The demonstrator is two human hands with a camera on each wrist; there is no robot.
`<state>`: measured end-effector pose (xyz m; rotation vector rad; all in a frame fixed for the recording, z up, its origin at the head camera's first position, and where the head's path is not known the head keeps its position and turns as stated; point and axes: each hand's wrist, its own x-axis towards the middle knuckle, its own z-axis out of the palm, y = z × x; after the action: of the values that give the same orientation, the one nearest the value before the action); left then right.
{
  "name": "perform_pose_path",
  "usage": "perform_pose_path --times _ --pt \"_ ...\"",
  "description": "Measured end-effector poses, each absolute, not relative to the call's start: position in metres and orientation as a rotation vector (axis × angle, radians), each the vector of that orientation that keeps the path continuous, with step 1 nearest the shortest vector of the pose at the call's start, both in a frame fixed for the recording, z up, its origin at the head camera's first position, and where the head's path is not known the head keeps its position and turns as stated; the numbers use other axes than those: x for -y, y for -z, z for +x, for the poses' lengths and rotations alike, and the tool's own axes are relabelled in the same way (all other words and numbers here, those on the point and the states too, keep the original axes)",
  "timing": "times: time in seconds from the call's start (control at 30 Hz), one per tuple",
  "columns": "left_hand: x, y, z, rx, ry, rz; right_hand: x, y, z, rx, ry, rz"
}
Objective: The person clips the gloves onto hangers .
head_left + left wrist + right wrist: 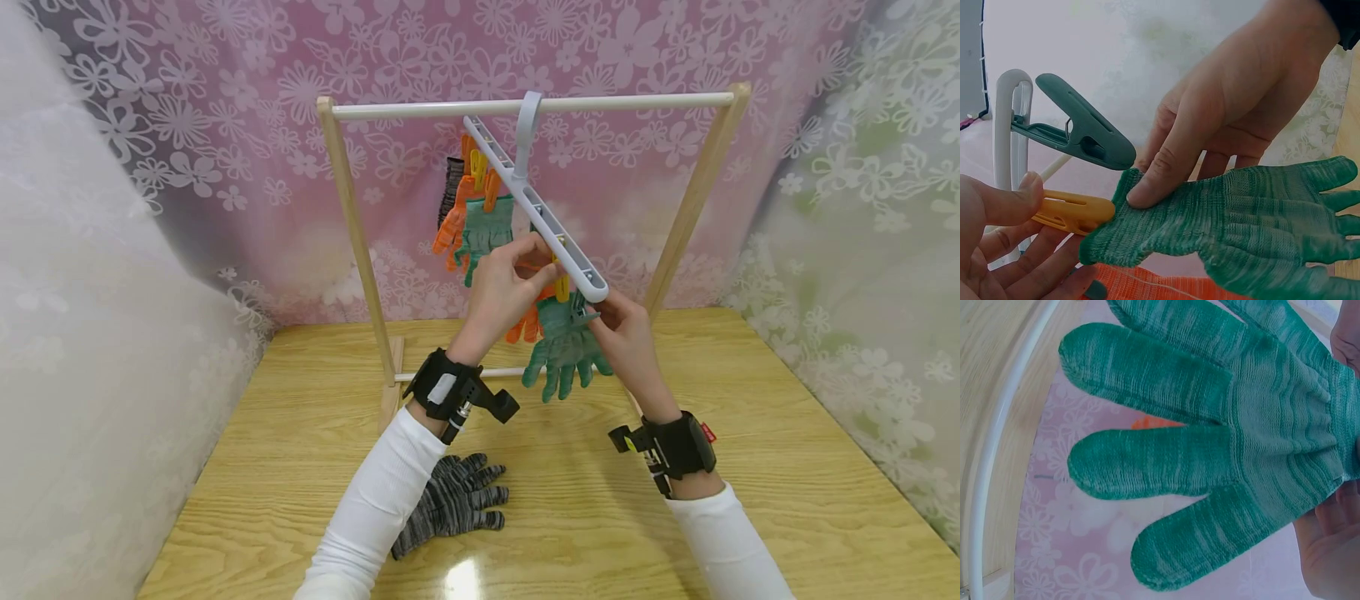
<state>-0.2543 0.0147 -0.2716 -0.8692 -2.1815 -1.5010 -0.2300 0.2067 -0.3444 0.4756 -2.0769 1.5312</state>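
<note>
In the head view, my left hand (510, 279) is at the near half of a grey clip hanger (551, 221). It pinches a yellow clothespin (1072, 212), whose tip sits at one cuff corner of a green knit glove (1260, 212). My right hand (626, 333) pinches the same cuff between thumb and fingers. A dark green clothespin (1088, 128) angles from the hanger's end, its tip right by the cuff's other corner. Fingers of the green glove (1154, 462) spread wide across the right wrist view.
The hanger hooks over a white rod (637, 102) on a wooden frame (360, 250). Farther along it hang another green glove (487, 221), an orange glove (450, 225) and a dark knit one (450, 187). A grey-black glove (453, 500) lies on the table (285, 475).
</note>
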Motion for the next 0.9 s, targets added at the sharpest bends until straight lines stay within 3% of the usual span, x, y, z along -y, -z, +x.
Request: perform_pose_path --times 0.9 --pt "-0.0131 0.2756 -0.2504 2.236 1.534 -0.916 -0.1986 0.3411 -0.23 1.961 -1.566 0.432"
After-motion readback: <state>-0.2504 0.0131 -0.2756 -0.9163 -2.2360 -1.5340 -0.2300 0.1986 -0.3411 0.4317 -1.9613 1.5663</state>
